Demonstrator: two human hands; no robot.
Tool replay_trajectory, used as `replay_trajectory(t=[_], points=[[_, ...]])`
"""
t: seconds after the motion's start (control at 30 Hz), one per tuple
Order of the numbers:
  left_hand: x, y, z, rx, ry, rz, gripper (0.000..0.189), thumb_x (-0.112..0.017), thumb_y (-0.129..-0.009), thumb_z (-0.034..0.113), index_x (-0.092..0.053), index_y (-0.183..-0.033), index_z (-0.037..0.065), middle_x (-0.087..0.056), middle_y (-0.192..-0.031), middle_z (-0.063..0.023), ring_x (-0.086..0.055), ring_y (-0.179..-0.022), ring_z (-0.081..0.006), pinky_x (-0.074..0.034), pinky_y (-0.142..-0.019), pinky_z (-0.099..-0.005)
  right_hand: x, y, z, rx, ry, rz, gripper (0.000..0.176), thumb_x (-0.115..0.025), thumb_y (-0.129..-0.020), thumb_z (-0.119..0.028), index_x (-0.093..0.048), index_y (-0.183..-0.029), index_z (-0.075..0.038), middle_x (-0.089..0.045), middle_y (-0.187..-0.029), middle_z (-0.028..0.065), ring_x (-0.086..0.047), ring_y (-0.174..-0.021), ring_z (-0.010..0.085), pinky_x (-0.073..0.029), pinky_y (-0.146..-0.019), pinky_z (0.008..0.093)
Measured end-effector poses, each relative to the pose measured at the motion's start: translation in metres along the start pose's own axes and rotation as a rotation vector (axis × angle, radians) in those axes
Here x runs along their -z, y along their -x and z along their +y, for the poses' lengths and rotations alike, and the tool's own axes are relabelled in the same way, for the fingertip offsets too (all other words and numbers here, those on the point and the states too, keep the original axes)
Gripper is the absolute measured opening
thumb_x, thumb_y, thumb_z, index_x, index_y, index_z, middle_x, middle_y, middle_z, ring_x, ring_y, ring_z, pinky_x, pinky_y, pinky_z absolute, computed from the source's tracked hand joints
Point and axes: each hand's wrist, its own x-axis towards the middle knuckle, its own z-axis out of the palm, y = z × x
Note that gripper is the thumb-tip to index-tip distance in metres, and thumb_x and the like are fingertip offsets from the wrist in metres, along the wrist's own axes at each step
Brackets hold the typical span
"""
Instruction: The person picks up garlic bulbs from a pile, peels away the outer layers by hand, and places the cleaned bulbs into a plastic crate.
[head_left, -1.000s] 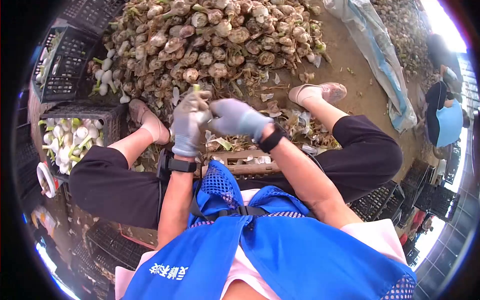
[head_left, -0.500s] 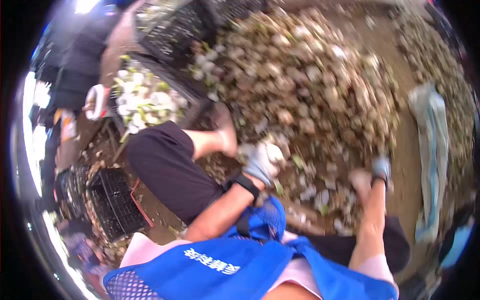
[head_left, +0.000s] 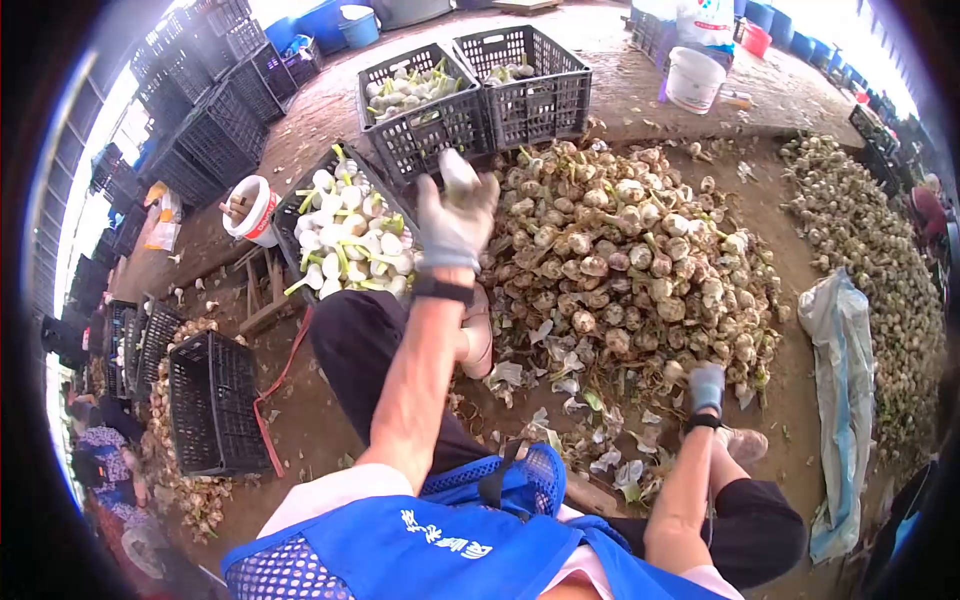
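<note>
My left hand (head_left: 456, 222), in a pale work glove, is raised between the near crate and the garlic pile. A clean white garlic bulb (head_left: 459, 168) shows between its thumb and fingers, slightly blurred. My right hand (head_left: 707, 386), gloved in grey-blue, rests low at the near edge of the large pile of untrimmed garlic (head_left: 620, 250). Its fingertips are hidden against the pile, so I cannot see whether they grip a bulb. To the left of my left hand, a black crate (head_left: 288, 222) is heaped with white trimmed garlic (head_left: 350, 235).
Two black crates (head_left: 535, 105) with some garlic stand beyond the pile. A white bucket (head_left: 254, 210) is at left, another bucket (head_left: 694, 80) at back right. A black crate (head_left: 212, 405) sits lower left. A woven sack (head_left: 838, 400) lies at right, beside more garlic (head_left: 860, 260).
My left hand has swung up and forward from near my knee, carrying the white bulb toward the crates. My right hand has shifted slightly left and down. The view has tilted up.
</note>
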Motion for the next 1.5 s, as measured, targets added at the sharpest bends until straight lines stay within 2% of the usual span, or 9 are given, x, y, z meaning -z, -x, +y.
replay_trajectory(t=[0.07,0.13,0.27,0.33,0.43,1.03,1.33,1.4,1.5], points=[[-0.035,0.016,-0.009,-0.058,-0.220,0.280,0.057,-0.046,-0.087,0.047,-0.047,-0.106,-0.006,-0.056,-0.096,-0.0176,-0.056,-0.094,-0.0264,-0.049,-0.083,-0.0370,0.053,0.004,-0.038,-0.110,-1.071,0.220,0.017,-0.054,-0.075,-0.011,-0.069,-0.079,-0.006,-0.066,-0.085,0.0111,-0.062,-0.080,0.0217,-0.047,-0.070,0.0314],[-0.001,0.052,-0.020,0.153,-0.794,-0.110,0.046,-0.047,-0.088,0.043,-0.053,-0.101,-0.001,-0.060,-0.090,-0.0091,-0.058,-0.085,-0.0166,-0.049,-0.076,-0.0280,0.157,0.028,-0.078,-0.088,-1.567,-0.006,0.018,-0.052,-0.071,-0.003,-0.067,-0.081,0.001,-0.066,-0.083,0.0111,-0.061,-0.079,0.0186,-0.046,-0.074,0.0286],[0.028,0.160,-0.053,0.575,-1.160,-0.212,0.029,-0.048,-0.091,0.026,-0.057,-0.105,0.002,-0.059,-0.090,0.0011,-0.053,-0.080,-0.0054,-0.045,-0.068,-0.0205,0.253,0.067,-0.111,0.352,-1.743,0.000,0.019,-0.053,-0.070,0.002,-0.066,-0.084,0.003,-0.065,-0.086,0.0082,-0.059,-0.079,0.0146,-0.044,-0.077,0.0244],[0.046,0.174,-0.049,0.037,-1.570,-0.778,0.027,-0.050,-0.089,0.025,-0.057,-0.105,0.003,-0.059,-0.091,-0.0004,-0.055,-0.083,-0.0076,-0.045,-0.070,-0.0216,0.265,0.077,-0.116,0.518,-1.715,0.220,0.022,-0.053,-0.073,0.001,-0.064,-0.092,0.003,-0.064,-0.085,0.0074,-0.059,-0.077,0.0127,-0.046,-0.073,0.0232],[0.036,0.194,-0.051,0.571,-0.557,-0.092,0.026,-0.053,-0.088,0.021,-0.053,-0.107,0.004,-0.061,-0.093,-0.0054,-0.058,-0.079,-0.0131,-0.051,-0.067,-0.0259,0.278,0.099,-0.128,0.214,-2.470,-0.195,0.025,-0.055,-0.084,-0.011,-0.057,-0.106,0.000,-0.064,-0.084,0.0053,-0.059,-0.070,0.0090,-0.047,-0.060,0.0215],[0.067,0.193,-0.055,0.177,-1.270,-0.093,0.027,-0.052,-0.088,0.030,-0.056,-0.102,0.008,-0.058,-0.083,0.0016,-0.053,-0.067,-0.0066,-0.041,-0.052,-0.0173,0.230,0.082,-0.162,0.006,-2.404,-0.389,0.017,-0.056,-0.085,-0.010,-0.059,-0.098,0.001,-0.063,-0.083,0.0026,-0.058,-0.072,0.0082,-0.046,-0.063,0.0207],[0.071,0.194,-0.054,0.427,-1.056,0.160,0.019,-0.053,-0.088,0.027,-0.055,-0.096,0.010,-0.059,-0.075,-0.0001,-0.053,-0.058,-0.0094,-0.038,-0.045,-0.0187,0.209,0.076,-0.175,0.091,-2.270,-0.192,0.018,-0.056,-0.085,-0.009,-0.059,-0.098,0.003,-0.061,-0.085,0.0007,-0.055,-0.073,0.0068,-0.044,-0.066,0.0191],[0.072,0.188,-0.053,0.643,-0.521,0.371,0.019,-0.054,-0.088,0.028,-0.056,-0.095,0.010,-0.059,-0.075,-0.0012,-0.053,-0.058,-0.0115,-0.039,-0.046,-0.0195,0.209,0.079,-0.169,0.041,-2.396,-0.348,0.020,-0.057,-0.084,-0.009,-0.058,-0.100,0.003,-0.061,-0.084,0.0004,-0.055,-0.073,0.0060,-0.043,-0.062,0.0187],[0.062,0.187,-0.061,0.453,-0.902,0.186,0.018,-0.054,-0.088,0.020,-0.057,-0.098,0.006,-0.059,-0.077,-0.0004,-0.052,-0.060,-0.0079,-0.040,-0.047,-0.0197,0.209,0.078,-0.163,0.048,-2.389,-0.326,0.021,-0.058,-0.083,-0.009,-0.058,-0.099,0.003,-0.061,-0.083,0.0013,-0.055,-0.069,0.0060,-0.043,-0.058,0.0187]])
